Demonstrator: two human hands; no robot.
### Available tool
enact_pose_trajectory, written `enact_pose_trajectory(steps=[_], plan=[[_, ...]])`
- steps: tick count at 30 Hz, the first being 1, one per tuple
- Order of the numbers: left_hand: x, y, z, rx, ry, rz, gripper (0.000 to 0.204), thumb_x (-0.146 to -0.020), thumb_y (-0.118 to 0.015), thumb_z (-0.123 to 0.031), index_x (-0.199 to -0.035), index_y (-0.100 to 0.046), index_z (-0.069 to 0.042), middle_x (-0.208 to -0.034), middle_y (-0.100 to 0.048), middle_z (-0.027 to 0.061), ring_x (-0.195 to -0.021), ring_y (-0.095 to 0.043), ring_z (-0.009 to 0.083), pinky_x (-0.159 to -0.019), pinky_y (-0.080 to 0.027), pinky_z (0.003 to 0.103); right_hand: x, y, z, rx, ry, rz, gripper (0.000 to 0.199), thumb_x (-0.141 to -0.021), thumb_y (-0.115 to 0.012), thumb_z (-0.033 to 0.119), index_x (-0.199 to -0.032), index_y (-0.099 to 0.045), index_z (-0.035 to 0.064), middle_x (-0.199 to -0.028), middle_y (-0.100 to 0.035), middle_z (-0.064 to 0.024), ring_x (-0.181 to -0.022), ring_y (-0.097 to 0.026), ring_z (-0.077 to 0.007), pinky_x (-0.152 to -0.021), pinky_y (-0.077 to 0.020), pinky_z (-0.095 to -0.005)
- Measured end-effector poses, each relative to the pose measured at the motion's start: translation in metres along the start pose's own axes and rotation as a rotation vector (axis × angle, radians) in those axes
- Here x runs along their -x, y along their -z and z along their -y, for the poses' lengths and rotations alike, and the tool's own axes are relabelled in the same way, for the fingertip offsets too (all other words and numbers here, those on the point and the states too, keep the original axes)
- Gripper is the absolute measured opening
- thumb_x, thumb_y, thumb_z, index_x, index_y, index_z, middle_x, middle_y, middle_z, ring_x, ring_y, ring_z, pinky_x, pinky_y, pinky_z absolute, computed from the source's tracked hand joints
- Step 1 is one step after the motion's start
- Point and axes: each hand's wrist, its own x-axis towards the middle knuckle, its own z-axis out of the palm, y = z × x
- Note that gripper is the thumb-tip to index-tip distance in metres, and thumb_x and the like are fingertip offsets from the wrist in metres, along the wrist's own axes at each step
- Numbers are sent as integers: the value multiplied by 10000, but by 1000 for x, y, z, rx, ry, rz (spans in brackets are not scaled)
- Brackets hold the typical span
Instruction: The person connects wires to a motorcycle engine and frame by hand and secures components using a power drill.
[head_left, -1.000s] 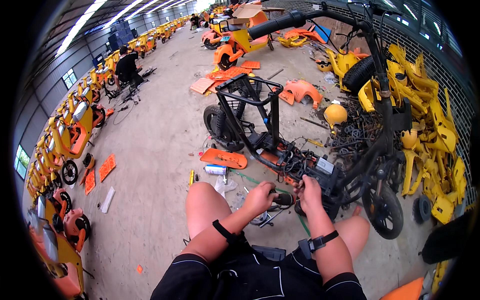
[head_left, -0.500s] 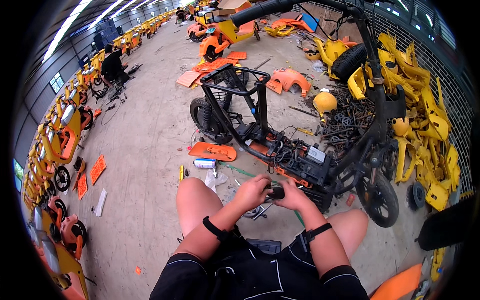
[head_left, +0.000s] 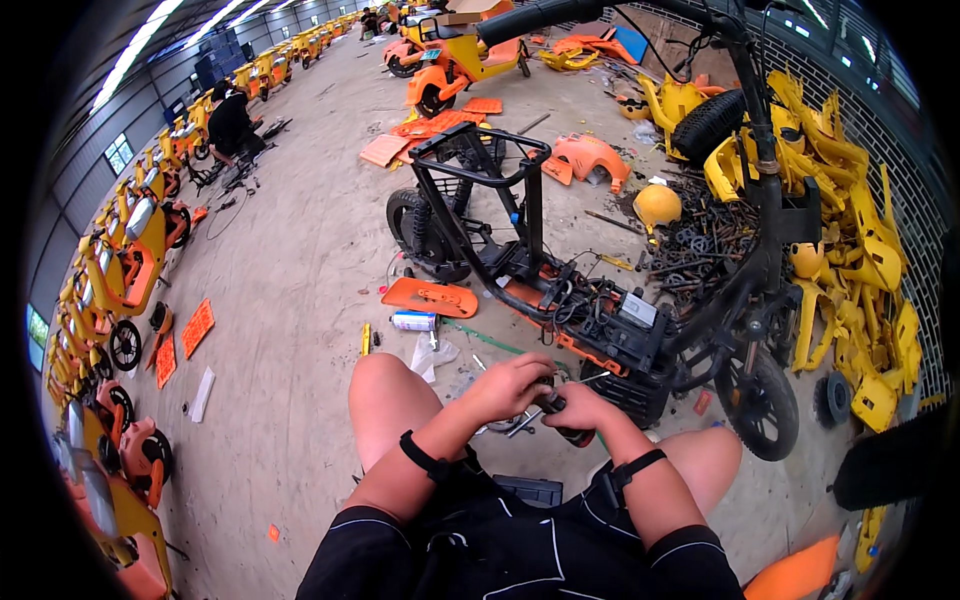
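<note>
Above my lap, between my knees, my left hand [head_left: 512, 387] and my right hand [head_left: 583, 408] are both closed around a small black object with a dark red end [head_left: 575, 437]. Its kind is hard to tell, since my fingers cover most of it. Beyond my hands stands a stripped black scooter frame [head_left: 530, 215], with wires and a battery area exposed along its floor. Silver hand tools [head_left: 522, 425] lie on the ground just under my hands, partly hidden by them.
Left of the frame lie an orange panel [head_left: 430, 297], a spray can [head_left: 413, 321] and a clear plastic bag [head_left: 432, 356]. Yellow body panels [head_left: 865, 280] and black metal parts [head_left: 700, 240] are heaped at right. Scooters [head_left: 140, 245] line the left; a person [head_left: 230, 122] crouches there.
The black object has turned between my hands, so its dark red end now shows below my right hand. Both hands remain close together, and the view has shifted slightly.
</note>
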Motion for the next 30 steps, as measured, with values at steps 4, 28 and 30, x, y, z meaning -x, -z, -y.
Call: enact_pose_trajectory(steps=[4,28,30], plan=[[-4,15,-6,76,13,-287,359,-936,-723,-173,-1252,-627,-31,-1242,-667,150,-1154,-651,325,-1000,-505,404,7,1,6,-24,-3,-92,487,-661,-781,350,-991,-739,-6,-830,-726,-193,-817,-724,-311,-767,-566,-405],[-5,-34,1,957,824,-253,598,-934,-759,-394,-1243,-568,82,-1155,-674,147,-1032,-656,204,-914,-535,337,11,-8,66,-249,0,-404,724,-741,-802,397,-1274,-567,-32,-1217,-656,-273,-1165,-598,-436,-1021,-480,-471],[-11,-21,-9,811,780,-278,580,-886,-811,-344,-1223,-573,64,-1095,-681,125,-958,-665,185,-852,-555,340,22,-13,73,-334,-33,-522,796,-747,-810,368,-1322,-465,-62,-1232,-632,-278,-1183,-600,-415,-1035,-473,-449]])
